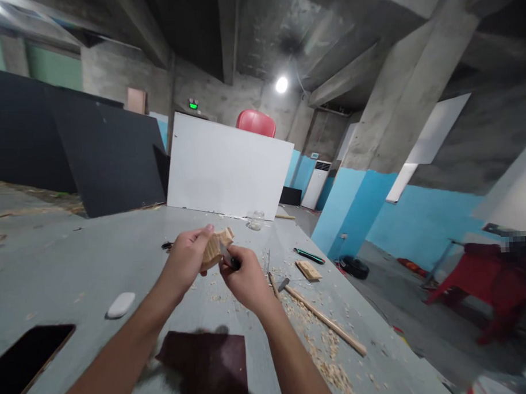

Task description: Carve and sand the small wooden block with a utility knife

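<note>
My left hand (188, 254) is closed around a pale carved wood block (212, 251), with the thumb along its upper side. In my right hand (245, 273) is a knife with a dark handle (235, 263), and its short blade (224, 250) lies against the right side of the block. Both hands are raised over the grey table. The block's lower left part is hidden by my left fingers. Below the hands, a dark reddish-brown sheet (212, 362) lies on the table.
A hammer (323, 317) lies to the right among wood shavings (332, 373). Beyond it are a small carved wood piece (308, 270) and a green-black cutter (309, 255). A glass jar (256, 221) stands by the white board (227, 164). At left are a white case (120, 305) and a phone (31, 360).
</note>
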`<state>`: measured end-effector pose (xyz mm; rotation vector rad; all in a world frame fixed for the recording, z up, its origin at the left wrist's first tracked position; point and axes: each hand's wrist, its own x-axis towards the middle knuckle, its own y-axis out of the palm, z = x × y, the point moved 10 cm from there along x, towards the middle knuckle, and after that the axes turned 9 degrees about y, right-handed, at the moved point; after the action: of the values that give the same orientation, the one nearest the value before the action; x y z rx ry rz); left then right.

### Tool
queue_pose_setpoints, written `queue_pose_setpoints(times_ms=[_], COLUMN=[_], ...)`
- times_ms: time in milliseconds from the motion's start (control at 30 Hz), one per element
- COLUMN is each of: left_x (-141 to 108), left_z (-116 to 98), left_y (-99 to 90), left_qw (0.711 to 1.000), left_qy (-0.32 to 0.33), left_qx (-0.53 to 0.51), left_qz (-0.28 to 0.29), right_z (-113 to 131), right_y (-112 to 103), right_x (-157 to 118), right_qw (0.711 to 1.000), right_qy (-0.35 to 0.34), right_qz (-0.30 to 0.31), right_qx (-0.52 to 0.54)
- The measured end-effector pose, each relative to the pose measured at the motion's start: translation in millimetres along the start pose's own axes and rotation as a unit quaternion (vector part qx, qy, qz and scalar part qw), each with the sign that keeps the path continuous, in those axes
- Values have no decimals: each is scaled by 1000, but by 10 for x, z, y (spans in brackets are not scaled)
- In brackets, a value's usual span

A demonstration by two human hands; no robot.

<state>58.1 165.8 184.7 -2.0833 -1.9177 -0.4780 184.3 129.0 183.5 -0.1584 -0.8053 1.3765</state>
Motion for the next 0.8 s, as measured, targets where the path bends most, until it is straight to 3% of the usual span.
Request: queue_pose_setpoints(times_ms=[267,500,567,700,800], left_x=[-56,-60,-38,-12,-86], left_z=[-94,-31,-67,-108,-51], left_y=[130,134,94,-1,161], left_qw=[995,984,981,987,986], left_qy=[48,4,17,44,33], left_qx=[26,58,81,100,76], left_qz=[86,171,175,118,145], right_z=[-1,50,65,38,-6], right_y=[30,101,93,43,13], right_x=[-69,-134,-130,-109,-114], right_qw=[995,986,987,988,987], right_qy=[41,51,46,39,47], right_qz=[50,112,111,104,122], right_qx=[-73,-107,-110,-107,-97])
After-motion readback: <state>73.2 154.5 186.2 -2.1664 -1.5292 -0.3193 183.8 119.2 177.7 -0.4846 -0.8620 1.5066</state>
